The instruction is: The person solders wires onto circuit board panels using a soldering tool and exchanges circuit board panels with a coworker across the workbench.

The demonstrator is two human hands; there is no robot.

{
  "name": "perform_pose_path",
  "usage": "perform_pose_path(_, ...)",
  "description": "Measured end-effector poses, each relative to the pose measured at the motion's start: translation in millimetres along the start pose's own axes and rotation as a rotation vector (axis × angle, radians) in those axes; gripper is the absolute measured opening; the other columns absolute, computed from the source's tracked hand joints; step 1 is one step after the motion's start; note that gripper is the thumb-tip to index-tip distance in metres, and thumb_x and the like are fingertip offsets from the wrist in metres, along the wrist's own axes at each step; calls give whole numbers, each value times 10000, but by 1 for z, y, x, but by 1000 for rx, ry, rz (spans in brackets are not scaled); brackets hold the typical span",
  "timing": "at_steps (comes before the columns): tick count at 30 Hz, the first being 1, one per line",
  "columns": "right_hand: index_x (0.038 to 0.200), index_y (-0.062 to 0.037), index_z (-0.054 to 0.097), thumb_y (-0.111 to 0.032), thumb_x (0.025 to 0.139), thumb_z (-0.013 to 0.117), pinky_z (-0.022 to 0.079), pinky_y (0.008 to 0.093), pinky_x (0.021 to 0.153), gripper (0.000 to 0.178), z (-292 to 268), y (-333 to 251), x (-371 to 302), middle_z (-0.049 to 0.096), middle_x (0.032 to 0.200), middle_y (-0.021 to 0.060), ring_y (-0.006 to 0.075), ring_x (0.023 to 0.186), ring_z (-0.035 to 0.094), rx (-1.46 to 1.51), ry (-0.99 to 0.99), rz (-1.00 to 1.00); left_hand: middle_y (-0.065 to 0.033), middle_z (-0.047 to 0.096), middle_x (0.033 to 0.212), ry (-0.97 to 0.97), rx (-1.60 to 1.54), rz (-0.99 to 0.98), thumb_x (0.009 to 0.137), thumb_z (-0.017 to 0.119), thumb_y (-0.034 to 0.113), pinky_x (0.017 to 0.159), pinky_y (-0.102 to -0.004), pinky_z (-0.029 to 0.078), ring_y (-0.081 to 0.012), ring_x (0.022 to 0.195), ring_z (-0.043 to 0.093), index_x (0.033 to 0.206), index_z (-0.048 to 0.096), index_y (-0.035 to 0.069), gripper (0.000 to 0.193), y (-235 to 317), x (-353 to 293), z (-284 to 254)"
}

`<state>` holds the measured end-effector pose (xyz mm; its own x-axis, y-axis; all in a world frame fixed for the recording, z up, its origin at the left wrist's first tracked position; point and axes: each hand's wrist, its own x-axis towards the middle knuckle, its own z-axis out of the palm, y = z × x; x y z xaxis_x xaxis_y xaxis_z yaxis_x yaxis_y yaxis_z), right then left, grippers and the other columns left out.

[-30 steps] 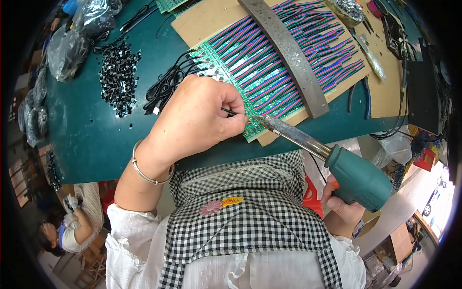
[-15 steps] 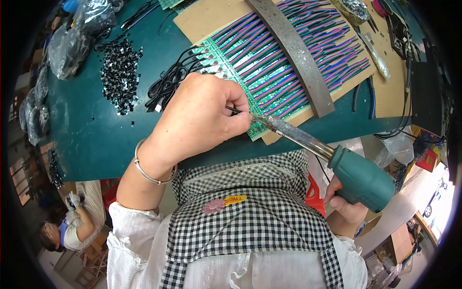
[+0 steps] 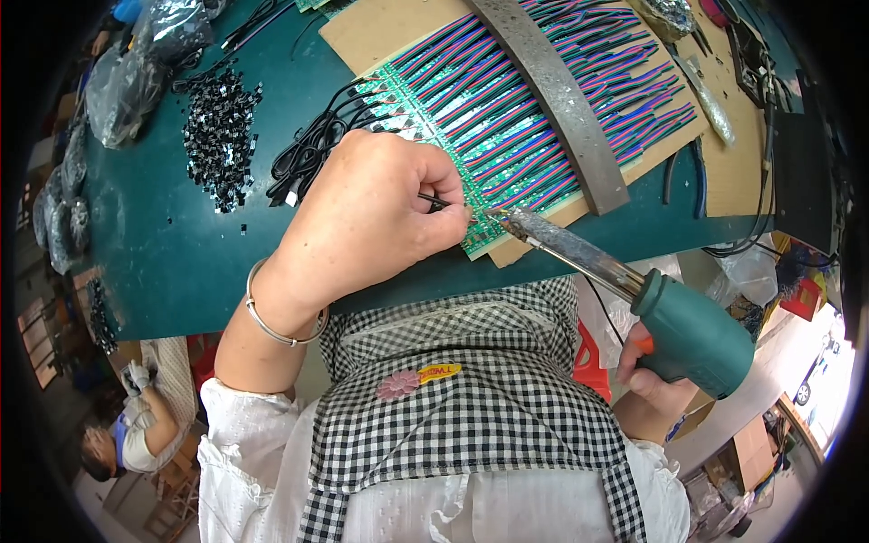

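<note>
My left hand [image 3: 380, 204] is pinched closed on a thin black cable [image 3: 434, 200], its end held at the near edge of a green circuit board [image 3: 493, 237]. In my right hand [image 3: 656, 385] is a green gun-shaped soldering iron [image 3: 697, 335], gripped by its handle. The iron's tip points left and sits just above the board, a little right of my left fingertips. Rows of striped black, red, blue and green wires [image 3: 507, 100] run from the board to the right. A curved metal bar [image 3: 557, 104] lies across them.
The board rests on brown cardboard [image 3: 362, 41] on a green table [image 3: 136, 244]. Coiled black cables [image 3: 308, 154] and a pile of small black parts [image 3: 219, 140] lie to the left. Plastic bags [image 3: 127, 100] stand at far left. Another person [image 3: 136, 416] sits at lower left.
The soldering iron has shifted slightly right, its tip drawing away from my left fingertips. My left hand stays pinched on the cable, moved only a little left.
</note>
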<state>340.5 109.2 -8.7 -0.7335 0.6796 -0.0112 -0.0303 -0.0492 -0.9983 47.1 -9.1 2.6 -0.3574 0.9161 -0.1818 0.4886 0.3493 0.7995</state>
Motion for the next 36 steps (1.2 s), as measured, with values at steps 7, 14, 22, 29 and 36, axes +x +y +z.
perform_pose_path(7, 1151, 100, 451, -199, 650, 804, 405, 224, 395, 682, 7, 8, 1, 569, 641, 119, 157, 468, 530, 13, -26, 82, 30, 528, 555, 13, 3, 6, 688, 671, 26, 421, -184, 309, -4, 480, 356, 679, 603, -13, 79, -2, -1, 1)
perform_pose_path(14, 1096, 146, 467, -220, 694, 778, 382, 208, 383, 627, 2, 2, 4, 538, 546, 97, 146, 401, 487, -1, 8, 13, 29, 517, 541, 26, 0, 1, 677, 652, 15, 426, -179, 319, -3, 480, 362, 675, 600, -15, 60, -2, -1, 1)
perform_pose_path(22, 1100, 153, 473, -264, 684, 790, 372, 198, 380, 669, -7, 0, 3, 534, 532, 95, 142, 394, 483, -24, -71, 37, 29, 521, 542, 33, -7, -2, 682, 649, 13, 425, -179, 321, 0, 479, 364, 684, 607, -21, 54, -2, -2, 2)
perform_pose_path(29, 1082, 155, 491, -263, 669, 802, 359, 199, 372, 665, -3, 1, 1, 545, 553, 99, 138, 388, 476, -91, -30, -16, 32, 508, 528, 36, 7, 13, 694, 660, 21, 415, -184, 310, -1, 465, 351, 666, 594, -19, 83, -2, -2, 2)
perform_pose_path(36, 1072, 155, 505, -267, 654, 813, 356, 197, 374, 669, -5, 0, -2, 558, 584, 110, 138, 387, 476, -37, 0, 18, 37, 481, 503, 43, 33, 2, 695, 666, 31, 415, -182, 301, 0, 458, 341, 651, 594, -10, 94, 2, -2, 3)
